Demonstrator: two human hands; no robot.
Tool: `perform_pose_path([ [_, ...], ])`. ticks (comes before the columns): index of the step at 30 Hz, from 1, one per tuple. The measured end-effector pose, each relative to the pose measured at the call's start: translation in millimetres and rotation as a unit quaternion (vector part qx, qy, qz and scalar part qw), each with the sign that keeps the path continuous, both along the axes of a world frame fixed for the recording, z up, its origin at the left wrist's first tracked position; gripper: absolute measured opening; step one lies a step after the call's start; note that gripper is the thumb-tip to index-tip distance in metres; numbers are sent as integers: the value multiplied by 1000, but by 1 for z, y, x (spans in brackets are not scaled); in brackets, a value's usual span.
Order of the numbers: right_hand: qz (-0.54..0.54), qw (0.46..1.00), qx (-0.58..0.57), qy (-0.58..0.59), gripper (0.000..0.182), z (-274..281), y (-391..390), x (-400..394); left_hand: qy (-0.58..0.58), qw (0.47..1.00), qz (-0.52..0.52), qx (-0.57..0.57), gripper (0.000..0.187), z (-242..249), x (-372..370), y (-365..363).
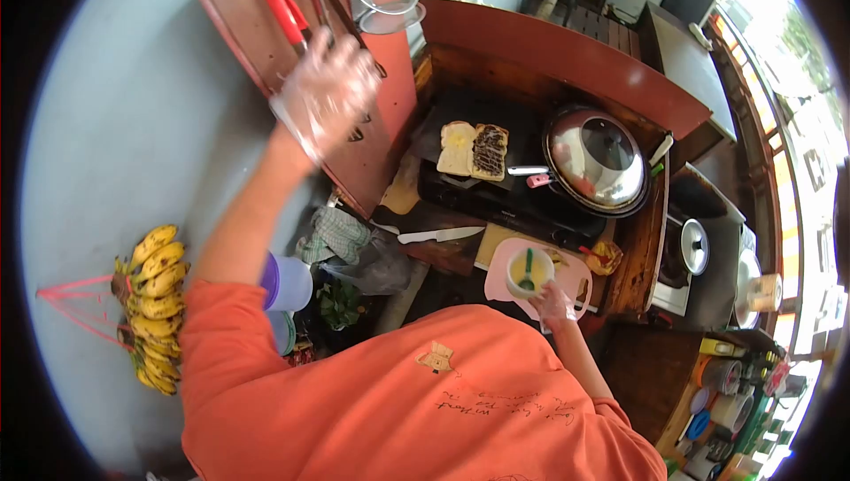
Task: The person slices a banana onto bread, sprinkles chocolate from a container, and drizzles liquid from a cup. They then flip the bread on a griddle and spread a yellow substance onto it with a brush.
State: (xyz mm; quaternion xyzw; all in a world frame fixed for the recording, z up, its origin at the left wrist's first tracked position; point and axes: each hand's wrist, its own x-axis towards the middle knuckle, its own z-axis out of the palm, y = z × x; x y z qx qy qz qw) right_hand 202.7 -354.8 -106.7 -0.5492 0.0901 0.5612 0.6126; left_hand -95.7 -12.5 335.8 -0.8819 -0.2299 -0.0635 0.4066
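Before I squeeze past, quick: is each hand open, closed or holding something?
Left hand: raised beside the red-handled utensil; whether it grips anything cannot be told.
Right hand: holding the bowl.

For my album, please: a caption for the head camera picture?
Left hand by the hanging tools, right hand holding a bowl, bread on the griddle.

We see thin, shiny clear plastic on the left hand (328, 87) and right hand (552, 302), smooth, glossy red handles (282, 13) at far left, polished metal on the lid (595, 178) at right, and matt cloth in the near orange shirt (381, 410).
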Motion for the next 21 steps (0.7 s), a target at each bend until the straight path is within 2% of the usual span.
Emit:
perform_pose_path([
  [2,-37,999,-10,2,29,-30,-28,18,72,992,99,38,30,32,-11,23],
  [5,-44,999,-25,-1,27,-66,-64,44,216,954,187,92,18,49,-12,57],
  [6,-41,999,-22,-2,27,-61,-67,45,215,953,191,94,18,52,-11,63],
  [8,-114,992,36,37,28,-53,-77,47,262,948,174,49,16,56,-12,71],
  [11,-146,986,52,58,29,-69,-81,56,283,939,181,67,14,70,-7,64],
  [14,-174,984,24,44,28,-66,-81,57,257,949,163,81,12,91,-1,55],
  [16,-193,979,15,58,27,-90,-84,62,241,951,178,74,9,103,6,44],
  [18,-136,986,89,47,29,-126,-93,71,237,948,209,48,7,107,14,25],
  [19,-137,986,83,47,29,-154,-93,77,231,943,238,23,6,104,16,14],
  [20,15,977,37,-208,33,-186,-94,82,222,945,234,49,6,96,17,2],
  [21,169,881,-15,-443,37,-201,-105,85,224,947,227,43,6,84,19,-7],
])
